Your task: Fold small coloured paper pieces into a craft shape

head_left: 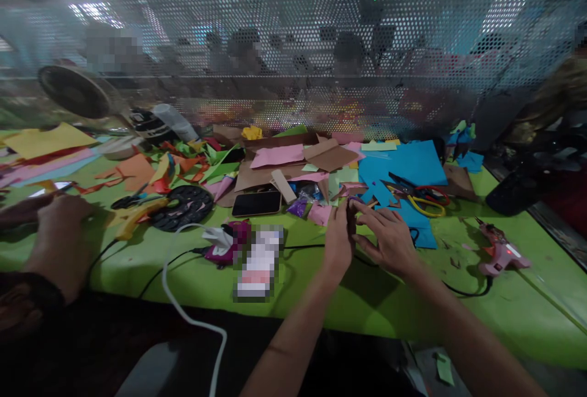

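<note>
My left hand [339, 233] is held edge-on above the green table, its fingers pressed together. Facing it, my right hand [387, 237] has bent fingers that meet the left fingertips. A sliver of purple shows at the fingertips, but what the two hands hold is too small and hidden to name. Just beyond my hands lie pink paper scraps [320, 214] and a small purple packet [297, 206]. Blue paper [406, 164] spreads behind my right hand, with scissors [426, 202] with yellow handles on its near side.
A pink glue gun [504, 255] with a lit red light lies at right, its cord crossing the table. Two phones, a black one [257, 203] and a lit one [260, 262], lie left. A co-worker's hand [64, 213] rests near a yellow glue gun [137, 216].
</note>
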`<state>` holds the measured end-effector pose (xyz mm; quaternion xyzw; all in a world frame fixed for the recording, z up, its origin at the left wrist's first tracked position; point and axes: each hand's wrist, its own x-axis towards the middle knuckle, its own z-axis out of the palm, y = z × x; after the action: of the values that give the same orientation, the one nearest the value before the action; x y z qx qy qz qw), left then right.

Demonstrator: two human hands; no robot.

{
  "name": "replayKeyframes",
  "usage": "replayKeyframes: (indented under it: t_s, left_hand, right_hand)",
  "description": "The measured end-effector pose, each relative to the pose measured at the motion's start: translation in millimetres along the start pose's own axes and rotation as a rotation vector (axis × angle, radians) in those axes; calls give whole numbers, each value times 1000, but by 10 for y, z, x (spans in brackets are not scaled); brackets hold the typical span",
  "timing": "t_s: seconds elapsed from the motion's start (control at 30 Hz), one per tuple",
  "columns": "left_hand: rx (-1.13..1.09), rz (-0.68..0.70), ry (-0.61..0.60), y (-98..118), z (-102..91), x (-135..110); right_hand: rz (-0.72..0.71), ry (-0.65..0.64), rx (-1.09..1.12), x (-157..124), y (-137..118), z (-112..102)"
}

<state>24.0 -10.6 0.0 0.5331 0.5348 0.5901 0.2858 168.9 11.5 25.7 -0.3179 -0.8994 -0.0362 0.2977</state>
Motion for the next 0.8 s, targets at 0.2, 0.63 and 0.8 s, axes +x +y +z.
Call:
replayKeyframes:
  t_s: [0.2, 0.63, 0.8]
  left_hand:
    - [233, 39, -6, -56, 24, 6]
    - [285, 69, -28, -45, -3, -2]
    - [198, 56, -46, -41, -23, 6]
  right_hand:
    - [-16, 35, 27, 5, -21, -29]
    - [5, -9, 4, 1, -15, 0]
    - [0, -8, 24, 7, -8, -8]
